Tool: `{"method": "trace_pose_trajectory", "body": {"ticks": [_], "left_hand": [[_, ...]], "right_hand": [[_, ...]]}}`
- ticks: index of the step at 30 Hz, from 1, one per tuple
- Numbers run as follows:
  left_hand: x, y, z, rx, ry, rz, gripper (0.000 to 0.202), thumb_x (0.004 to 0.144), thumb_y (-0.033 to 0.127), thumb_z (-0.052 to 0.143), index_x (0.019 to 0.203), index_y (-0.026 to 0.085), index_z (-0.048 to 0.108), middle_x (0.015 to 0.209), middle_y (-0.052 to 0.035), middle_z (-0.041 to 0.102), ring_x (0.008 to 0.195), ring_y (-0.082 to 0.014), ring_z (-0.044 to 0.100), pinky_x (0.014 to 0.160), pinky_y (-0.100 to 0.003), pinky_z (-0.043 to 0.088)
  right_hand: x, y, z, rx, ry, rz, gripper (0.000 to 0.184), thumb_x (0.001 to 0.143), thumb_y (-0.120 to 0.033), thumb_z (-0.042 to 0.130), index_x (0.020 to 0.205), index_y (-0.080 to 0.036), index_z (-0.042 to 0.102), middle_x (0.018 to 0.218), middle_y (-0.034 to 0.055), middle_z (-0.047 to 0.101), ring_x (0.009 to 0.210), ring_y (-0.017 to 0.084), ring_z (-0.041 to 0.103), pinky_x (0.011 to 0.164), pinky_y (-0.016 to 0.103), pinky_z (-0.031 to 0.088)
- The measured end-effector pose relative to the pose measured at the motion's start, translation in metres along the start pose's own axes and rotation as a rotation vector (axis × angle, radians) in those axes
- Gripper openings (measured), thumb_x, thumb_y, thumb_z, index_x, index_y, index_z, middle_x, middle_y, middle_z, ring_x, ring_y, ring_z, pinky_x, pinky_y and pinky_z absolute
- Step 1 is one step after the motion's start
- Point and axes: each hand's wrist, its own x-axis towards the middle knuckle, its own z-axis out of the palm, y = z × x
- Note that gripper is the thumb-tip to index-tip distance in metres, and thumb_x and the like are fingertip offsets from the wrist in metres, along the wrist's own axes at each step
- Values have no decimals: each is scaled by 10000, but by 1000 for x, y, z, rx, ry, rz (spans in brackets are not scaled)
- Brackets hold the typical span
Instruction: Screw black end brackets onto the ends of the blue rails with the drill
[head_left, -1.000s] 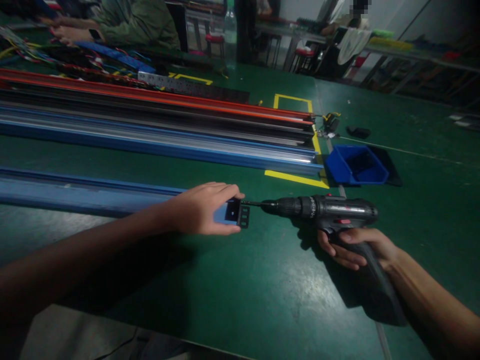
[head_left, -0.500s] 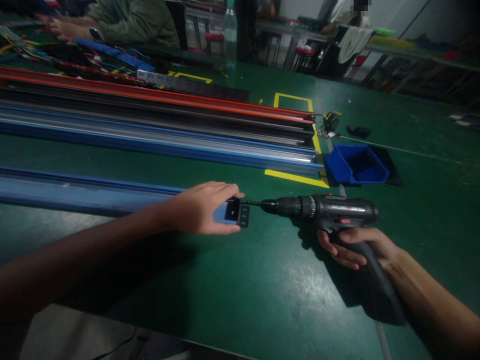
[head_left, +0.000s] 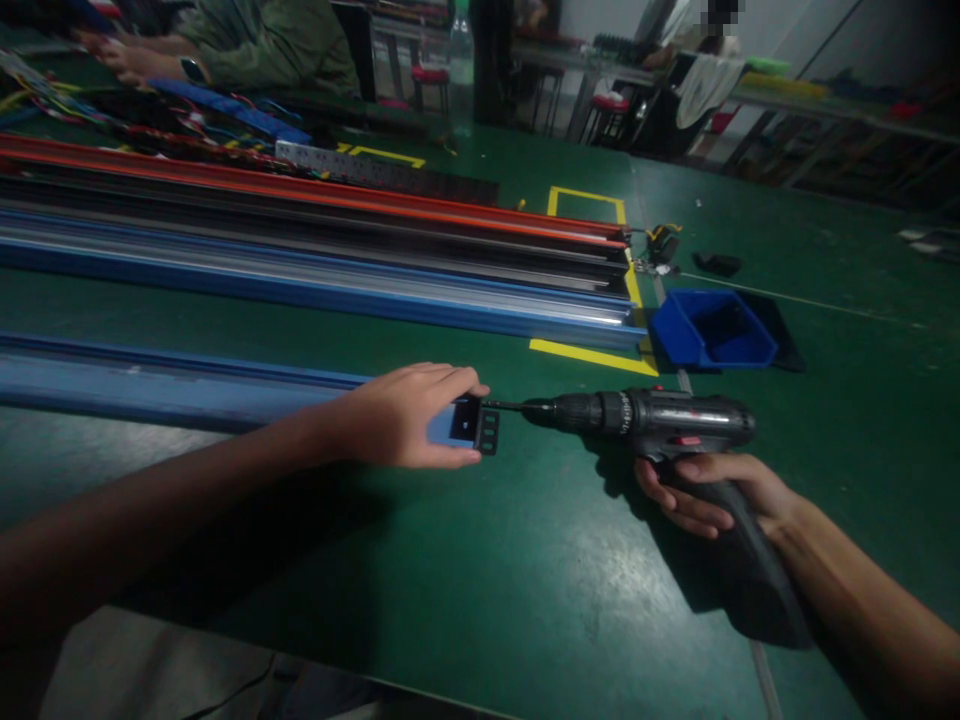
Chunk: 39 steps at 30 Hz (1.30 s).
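A long blue metal profile (head_left: 187, 388) lies across the near part of the green table, with a black slotted end bracket (head_left: 489, 433) at its right end. Over that end, my left hand (head_left: 405, 415) grips the profile, thumb on the near side and fingers on the far side. My right hand (head_left: 705, 495) is wrapped round the handle of a black cordless drill (head_left: 660, 415), held level and pointing left. Its long bit (head_left: 508, 406) reaches the bracket's upper part, close to my left fingertips. Whether a screw sits at the tip is too small to tell.
Behind lie several orange, black and blue profiles (head_left: 322, 270) side by side. A blue parts bin (head_left: 716, 330) stands right of their ends. Yellow tape (head_left: 592, 357) marks the table (head_left: 525, 560). Further back are wires, a plastic bottle (head_left: 460, 70) and a person's hands (head_left: 142, 60).
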Motion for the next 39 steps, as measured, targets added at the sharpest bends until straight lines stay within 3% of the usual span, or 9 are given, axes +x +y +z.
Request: {"method": "trace_pose_trajectory", "body": {"ticks": [5,13,23,39], "left_hand": [[1,0,0,-3,0,2,580,888,595,683,1281,188,556,1188,-93,688,1092,-246,671,952,-350,472],[1,1,0,-6,10,6,568,881,571,700,1265,174,568,1179,-98,693,1097,-250,671,955,-351,470],[0,-1,0,-13,-2,4,569,890,598,682,1269,192,556,1189,-92,686,1097,-243,664,952,-354,469],[1,-1,0,-6,4,17,561,899,580,680,1274,183,554,1177,-90,686,1093,-240,662,961,-351,473]], "right_hand": [[-1,2,1,1,31,-26,292,981,-299,648,1047,-33,750,827,96,688,399,8,386,457,183,477],[-1,0,2,-10,41,10,226,943,-249,675,1036,-55,745,822,76,683,407,8,426,488,158,531],[-2,2,2,-14,47,-6,217,936,-229,654,1023,-51,743,774,52,664,403,14,401,467,168,492],[-4,0,3,-8,65,17,190,935,-222,669,1015,-65,742,774,29,664,399,2,406,489,161,526]]}}
